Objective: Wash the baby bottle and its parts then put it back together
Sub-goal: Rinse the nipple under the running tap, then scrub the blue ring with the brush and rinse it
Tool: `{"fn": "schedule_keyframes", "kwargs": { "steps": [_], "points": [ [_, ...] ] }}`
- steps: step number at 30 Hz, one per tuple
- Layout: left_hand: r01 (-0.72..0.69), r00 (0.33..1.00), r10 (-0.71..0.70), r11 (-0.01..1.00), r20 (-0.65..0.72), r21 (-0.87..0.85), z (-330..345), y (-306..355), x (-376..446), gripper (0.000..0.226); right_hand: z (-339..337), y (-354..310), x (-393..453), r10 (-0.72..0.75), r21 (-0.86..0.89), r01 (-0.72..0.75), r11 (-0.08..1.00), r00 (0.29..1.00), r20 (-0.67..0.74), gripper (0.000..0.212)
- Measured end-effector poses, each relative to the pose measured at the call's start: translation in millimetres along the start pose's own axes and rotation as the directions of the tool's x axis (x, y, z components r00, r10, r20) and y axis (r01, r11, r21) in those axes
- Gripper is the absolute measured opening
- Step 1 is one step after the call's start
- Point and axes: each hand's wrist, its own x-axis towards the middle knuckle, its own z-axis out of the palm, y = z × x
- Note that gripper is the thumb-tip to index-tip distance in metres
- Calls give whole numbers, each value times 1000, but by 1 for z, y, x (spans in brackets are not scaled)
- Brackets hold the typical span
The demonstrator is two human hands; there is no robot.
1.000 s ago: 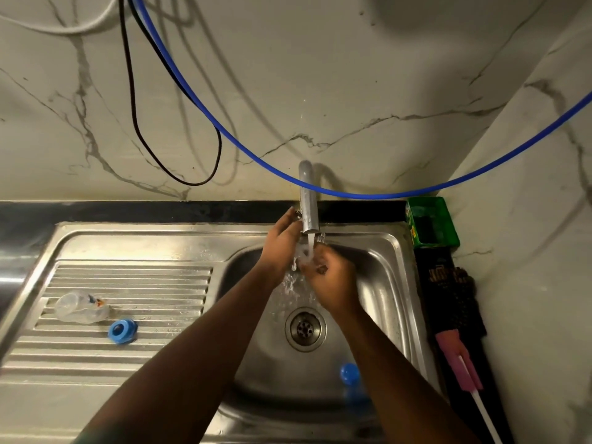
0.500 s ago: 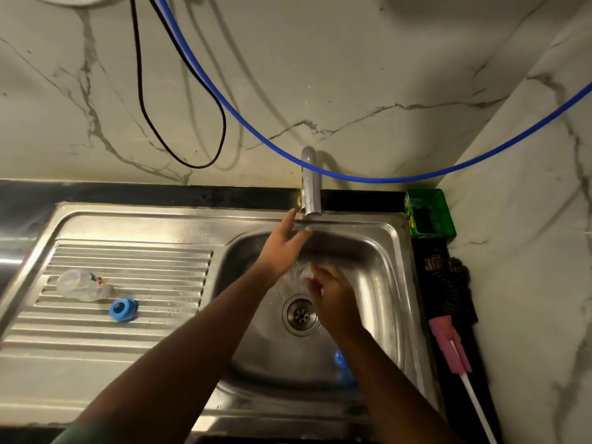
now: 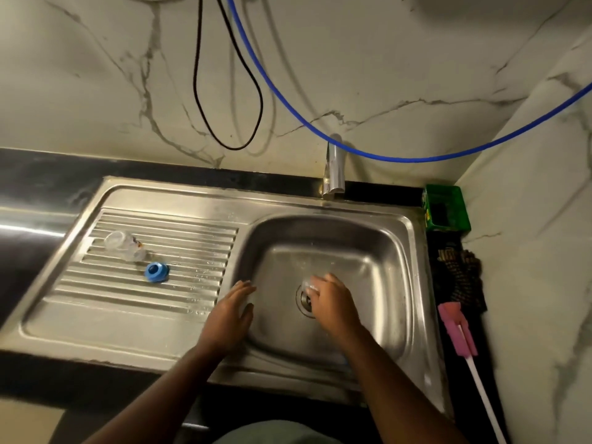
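While left hand (image 3: 231, 312) open, right hand (image 3: 330, 299) gripping clear part (image 3: 310, 287): bottle (image 3: 125, 246), ring (image 3: 156, 272) aside.

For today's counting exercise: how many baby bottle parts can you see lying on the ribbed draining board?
2. A clear bottle lies on its side near the board's far left, and a blue ring sits just nearer and to its right. Another small clear part may be in the right hand, over the basin.

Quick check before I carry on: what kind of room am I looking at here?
Most likely a home kitchen sink corner: a stainless sink with ribbed drainboard, a tap against a marble-look wall, and a pink bottle brush on the counter.
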Motion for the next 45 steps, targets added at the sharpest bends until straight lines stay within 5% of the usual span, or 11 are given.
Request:
{"fn": "schedule_keyframes", "kwargs": {
  "steps": [2,6,12,17,25,32,35,40,45],
  "points": [
    [-6,1000,6,1000,-25,10,-6,-13,-12,51,12,-2,-7,-46,7,46,999,998,-37,26],
    [-47,993,50,998,-102,33,-23,-39,-26,48,33,-8,-17,137,7,-139,990,980,145,30],
    [5,990,17,988,-142,157,-48,-84,-32,74,48,-99,-9,-26,255,40,966,998,-58,16],
    [-88,990,111,964,-81,252,-67,-121,-41,72,87,-183,9,-187,204,182,962,982,5,18],
    [-135,989,148,948,-24,288,-86,-152,-43,73,138,-244,39,-148,-49,150,988,988,33,15],
    [-181,983,186,960,-2,216,-81,-157,-43,70,136,-239,29,-104,-35,108,994,991,88,46],
    [-219,974,225,969,-39,118,-80,-149,-43,64,123,-229,20,-111,25,110,994,993,35,40],
    [-473,880,474,881,-42,36,-61,-112,-35,42,92,-172,-6,-70,84,78,993,993,-99,19],
    [-552,831,553,833,58,-36,-18,-57,-21,35,51,-63,-29,176,23,-174,984,983,-62,19]
  ]
}}
